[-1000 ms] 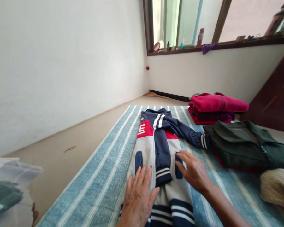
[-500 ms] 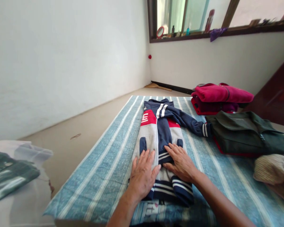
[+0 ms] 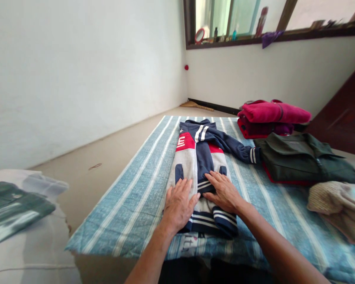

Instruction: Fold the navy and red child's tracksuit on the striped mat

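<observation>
The left hand (image 3: 178, 204) and right hand (image 3: 224, 192) are lying flat, fingers spread, on the jacket's (image 3: 198, 165) hem end. The jacket is lying lengthwise on the striped mat (image 3: 130, 197), collar pointing away. Right of it are sitting a green garment (image 3: 301, 163), red clothes (image 3: 269, 118) and a beige knit (image 3: 334, 205).

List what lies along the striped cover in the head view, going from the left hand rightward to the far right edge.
left hand → right hand, both flat on the navy, grey and red jacket → dark green folded garment → beige knitted item.
</observation>
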The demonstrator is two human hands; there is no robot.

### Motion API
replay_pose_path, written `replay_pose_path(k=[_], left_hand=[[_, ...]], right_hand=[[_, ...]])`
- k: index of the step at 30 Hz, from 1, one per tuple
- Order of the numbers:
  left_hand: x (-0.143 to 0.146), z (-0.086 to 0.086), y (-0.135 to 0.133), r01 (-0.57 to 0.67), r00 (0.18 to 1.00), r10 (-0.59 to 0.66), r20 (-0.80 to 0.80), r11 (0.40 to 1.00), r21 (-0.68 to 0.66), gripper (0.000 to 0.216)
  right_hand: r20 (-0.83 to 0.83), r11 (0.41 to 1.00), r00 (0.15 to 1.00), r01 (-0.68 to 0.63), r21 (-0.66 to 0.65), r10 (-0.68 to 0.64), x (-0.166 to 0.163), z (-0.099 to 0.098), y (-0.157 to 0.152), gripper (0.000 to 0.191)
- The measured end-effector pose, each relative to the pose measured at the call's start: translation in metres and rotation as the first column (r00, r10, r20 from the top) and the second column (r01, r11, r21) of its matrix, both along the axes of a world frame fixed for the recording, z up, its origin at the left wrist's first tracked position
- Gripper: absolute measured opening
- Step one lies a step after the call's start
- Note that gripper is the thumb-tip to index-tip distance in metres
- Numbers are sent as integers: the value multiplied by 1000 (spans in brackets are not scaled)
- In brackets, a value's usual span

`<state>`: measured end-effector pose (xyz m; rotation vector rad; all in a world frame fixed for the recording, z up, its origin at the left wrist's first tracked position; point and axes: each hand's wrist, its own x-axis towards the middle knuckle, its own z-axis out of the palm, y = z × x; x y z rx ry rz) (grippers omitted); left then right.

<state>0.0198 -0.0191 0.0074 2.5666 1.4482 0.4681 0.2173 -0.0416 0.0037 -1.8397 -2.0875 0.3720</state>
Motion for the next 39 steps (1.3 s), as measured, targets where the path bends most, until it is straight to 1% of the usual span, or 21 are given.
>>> replay_pose_path(k=[3,5,8,11,14,16,19,21,23,27,30,33,35,39], left_hand=[[4,1,-5,-16,999,17,-33,999,37,50],[7,2,-8,-24,998,27,-51,998,57,50],[8,2,-10,-29,999,32,-42,997,73,49],[6,-1,-7,-15,1000,14,13,997,79,47],[-1,0,-4,13,991,-25,129,995,95,43],[-7,3,-4,38,974,-67,215,990,137,39],[-16,6,-13,53,962,-112,251,971,233,34],[-21,3,-21,58,968,-123,221,958,280,33],[-24,-3,-28,82,973,-144,181,946,313,32],[-21,-15,-36,119,976,-179,123,915,386,29],[-21,-13,-37,120,967,-202,155,899,422,29],[-31,-6,-38,134,937,-249,246,904,406,30],[-43,-2,-39,94,926,-223,304,918,385,30],[-72,-2,-43,-62,934,-76,349,928,368,30]], right_hand=[[-53,997,999,-8,83,12,3,0,-4,60],[-99,988,995,-14,151,30,4,3,-13,55],[-138,972,985,-67,225,100,3,11,-37,49],[-121,964,980,-125,234,156,2,14,-65,47],[-102,969,987,-99,227,125,3,8,-88,56],[-90,968,991,-71,241,95,3,0,-99,64],[-77,955,996,-27,296,52,-1,-15,-112,66],[-90,938,996,21,346,11,-5,-24,-117,63],[-108,916,994,54,398,-11,-8,-32,-119,61],[-82,875,996,14,484,29,-7,-41,-118,62],[-62,854,997,-16,520,56,-4,-43,-116,67],[-76,849,995,-10,528,59,-3,-44,-116,68],[-103,856,993,10,516,51,-3,-45,-117,66],[-178,872,984,66,485,24,-3,-45,-119,61]])
